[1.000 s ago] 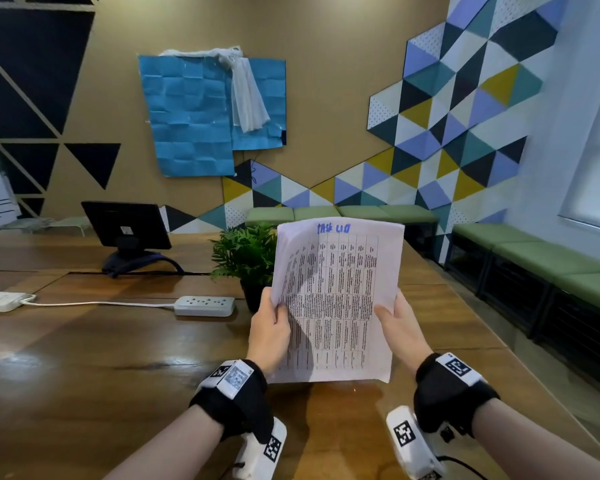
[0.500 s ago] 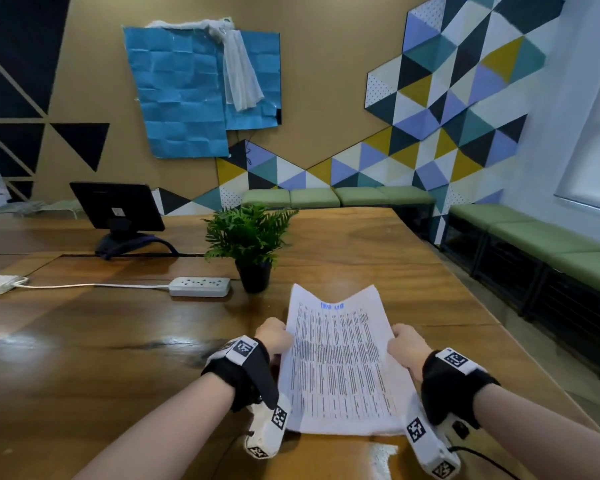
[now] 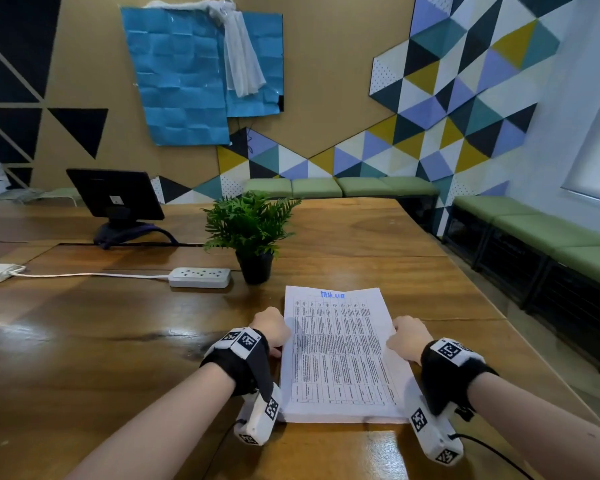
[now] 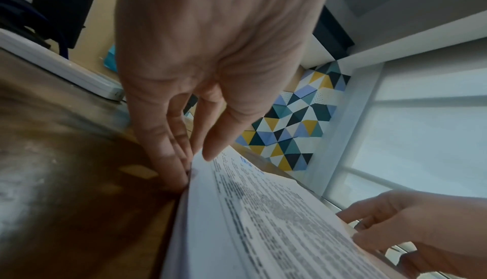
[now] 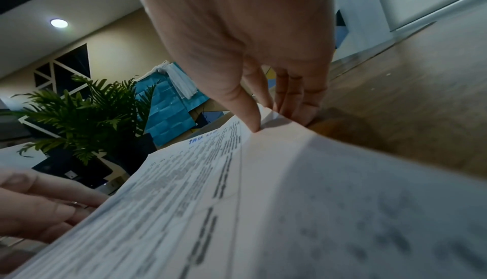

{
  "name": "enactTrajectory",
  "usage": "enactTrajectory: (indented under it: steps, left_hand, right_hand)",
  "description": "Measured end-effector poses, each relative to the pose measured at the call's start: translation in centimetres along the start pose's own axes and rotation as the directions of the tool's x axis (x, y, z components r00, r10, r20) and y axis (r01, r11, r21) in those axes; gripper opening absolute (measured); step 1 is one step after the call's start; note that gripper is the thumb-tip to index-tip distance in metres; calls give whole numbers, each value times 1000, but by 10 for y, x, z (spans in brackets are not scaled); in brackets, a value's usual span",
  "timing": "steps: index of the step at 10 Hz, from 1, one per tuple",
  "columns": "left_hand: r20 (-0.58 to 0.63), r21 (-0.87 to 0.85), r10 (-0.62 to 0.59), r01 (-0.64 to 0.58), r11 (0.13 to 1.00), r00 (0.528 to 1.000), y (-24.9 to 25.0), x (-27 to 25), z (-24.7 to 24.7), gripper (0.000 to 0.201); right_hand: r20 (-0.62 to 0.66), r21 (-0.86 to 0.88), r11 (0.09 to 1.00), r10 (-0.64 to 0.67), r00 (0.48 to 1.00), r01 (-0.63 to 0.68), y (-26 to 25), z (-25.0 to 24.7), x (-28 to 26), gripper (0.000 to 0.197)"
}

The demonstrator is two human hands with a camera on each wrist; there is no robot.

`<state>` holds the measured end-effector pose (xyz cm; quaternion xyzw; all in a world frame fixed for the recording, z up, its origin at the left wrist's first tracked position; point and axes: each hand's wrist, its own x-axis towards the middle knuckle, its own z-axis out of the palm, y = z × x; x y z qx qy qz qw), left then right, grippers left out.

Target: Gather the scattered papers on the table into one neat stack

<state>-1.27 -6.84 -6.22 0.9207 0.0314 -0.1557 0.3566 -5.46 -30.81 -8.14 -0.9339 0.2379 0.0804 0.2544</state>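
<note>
Paper stack (image 3: 340, 355) flat on wooden table (image 3: 84, 341), 5 o'clock of potted fern (image 3: 251, 230); left hand (image 3: 270, 329) pinches its 9 o'clock edge, right hand (image 3: 407, 337) its 3 o'clock edge; sheets likely light, floppy, slide-prone, so grip mid-edges.

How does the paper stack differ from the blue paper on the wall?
The paper stack is white and printed; the blue paper is plain. The paper stack lies flat on the table; the blue paper hangs on the wall, creased in a grid. Both are paper sheets.
</note>
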Motion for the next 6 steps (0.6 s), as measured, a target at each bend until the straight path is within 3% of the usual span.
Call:
enactTrajectory:
  steps: [1,2,3,4,6]
  left_hand:
    - [25,8,1,-2,1000,1000,-1,3,-2,25]
    - [58,28,2,-4,1000,998,-2,6,-4,27]
    - [78,55,21,-25,998,997,-2,10,-6,25]
    - [123,80,25,-35,996,992,-3,13,-8,22]
    - [213,193,32,-75,978,977,14,14,-21,21]
  right_hand:
    - [9,6,1000,3,1000,-3,0,-1,3,31]
    - [24,-22,1000,6,1000,-5,-1,0,3,34]
    - [16,-62,998,19,1000,-18,-2,2,6,30]
    - [55,-80,997,6,998,-2,0,2,10,13]
    - [123,-94,994,-52,991,64,9,3,19,15]
